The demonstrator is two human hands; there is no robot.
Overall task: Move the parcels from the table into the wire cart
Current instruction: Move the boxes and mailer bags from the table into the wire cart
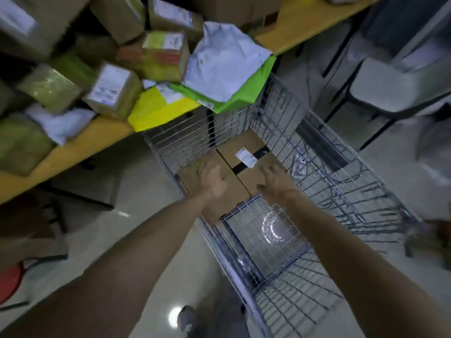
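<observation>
A brown cardboard box with a white label and black tape lies in the far end of the wire cart. My left hand rests flat on the box's left half, fingers spread. On its right half lies my right hand, fingers likewise spread. Both arms reach down into the cart from above. On the yellow-topped table to the left lie many parcels: several brown boxes, a white mailer, a green mailer and a yellow mailer. The frame is motion-blurred.
The cart's near half shows bare wire floor. A grey chair stands to the right of the cart. A red stool sits at the lower left. The green and yellow mailers overhang the table edge above the cart.
</observation>
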